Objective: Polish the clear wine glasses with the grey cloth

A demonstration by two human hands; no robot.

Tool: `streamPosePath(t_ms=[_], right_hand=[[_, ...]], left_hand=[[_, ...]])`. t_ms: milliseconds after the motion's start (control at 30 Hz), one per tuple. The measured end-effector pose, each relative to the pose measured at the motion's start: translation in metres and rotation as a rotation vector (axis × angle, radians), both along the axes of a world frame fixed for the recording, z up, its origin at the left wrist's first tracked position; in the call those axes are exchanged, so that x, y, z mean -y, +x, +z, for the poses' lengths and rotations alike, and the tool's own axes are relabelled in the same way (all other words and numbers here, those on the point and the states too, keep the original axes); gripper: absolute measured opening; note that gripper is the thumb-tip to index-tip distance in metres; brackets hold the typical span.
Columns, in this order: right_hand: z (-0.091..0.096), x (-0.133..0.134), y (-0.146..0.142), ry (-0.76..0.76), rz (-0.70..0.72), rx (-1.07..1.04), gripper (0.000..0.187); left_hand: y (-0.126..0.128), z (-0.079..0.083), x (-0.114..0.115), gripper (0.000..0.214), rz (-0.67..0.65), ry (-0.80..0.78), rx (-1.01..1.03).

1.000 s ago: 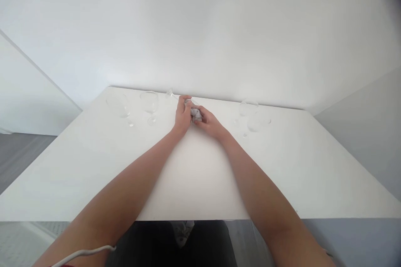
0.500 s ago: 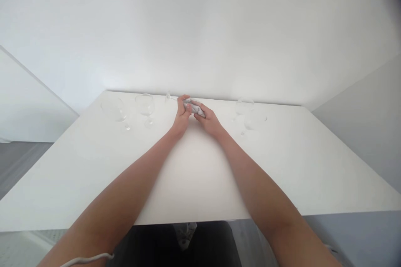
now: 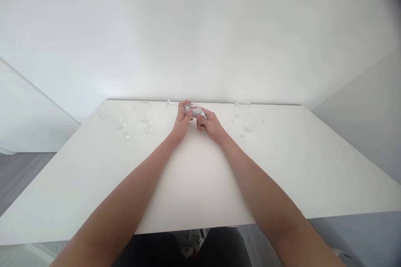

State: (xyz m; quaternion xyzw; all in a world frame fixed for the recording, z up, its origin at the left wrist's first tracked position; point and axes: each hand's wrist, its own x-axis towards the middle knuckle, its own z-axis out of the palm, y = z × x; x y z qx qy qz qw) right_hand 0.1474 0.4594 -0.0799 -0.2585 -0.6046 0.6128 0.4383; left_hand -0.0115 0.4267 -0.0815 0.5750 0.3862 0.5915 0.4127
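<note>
Both my hands meet at the far middle of the white table [image 3: 194,183]. My left hand [image 3: 182,119] is wrapped round a clear stemmed glass [image 3: 173,104] held on its side, its foot sticking out to the left. My right hand [image 3: 210,123] pinches a small grey cloth [image 3: 196,112] that is pushed into the bowl of that glass. The fingers of both hands are closed.
Two clear wine glasses [image 3: 143,113] [image 3: 115,119] stand at the far left of the table, and two more [image 3: 240,109] [image 3: 252,123] at the far right. A white wall rises right behind the table. Grey floor shows at both sides.
My hands have stayed together on the glass; the right hand has worked the cloth round in the bowl. My head has tilted, so the table sits lower in view.
</note>
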Motion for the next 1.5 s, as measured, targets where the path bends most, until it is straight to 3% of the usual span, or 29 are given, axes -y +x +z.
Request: streamPosePath(t_ms=[200, 300, 500, 633, 733, 933, 1167, 1333, 1500], right_hand=[[-0.001, -0.002, -0.003, 0.138, -0.213, 0.044, 0.045], [-0.002, -0.001, -0.003, 0.136, -0.209, 0.082, 0.044], [-0.005, -0.005, 0.002, -0.082, -0.113, -0.172, 0.046], [-0.004, -0.004, 0.002, -0.072, -0.084, -0.165, 0.045], [-0.004, -0.004, 0.001, -0.059, -0.1, -0.11, 0.045], [-0.007, -0.01, 0.001, -0.18, -0.165, -0.199, 0.048], [-0.006, -0.011, 0.0, -0.154, -0.184, -0.214, 0.043], [-0.007, -0.013, 0.001, -0.186, -0.24, -0.208, 0.043], [-0.002, -0.006, 0.0, -0.165, -0.202, -0.19, 0.043]], left_hand=[[0.001, 0.002, 0.001, 0.038, 0.178, -0.068, -0.074], [-0.001, -0.002, -0.005, 0.035, 0.207, -0.012, -0.048], [-0.001, -0.005, -0.008, 0.038, 0.123, 0.185, -0.086], [0.002, -0.005, -0.006, 0.048, 0.026, 0.067, 0.062], [0.004, -0.004, -0.006, 0.057, 0.025, -0.045, 0.094], [0.004, 0.0, -0.004, 0.054, -0.036, 0.108, -0.052], [0.003, -0.005, -0.007, 0.052, 0.067, -0.061, 0.073], [0.002, -0.005, -0.008, 0.047, 0.057, 0.037, -0.029], [0.0, -0.004, -0.009, 0.049, 0.049, 0.096, -0.02]])
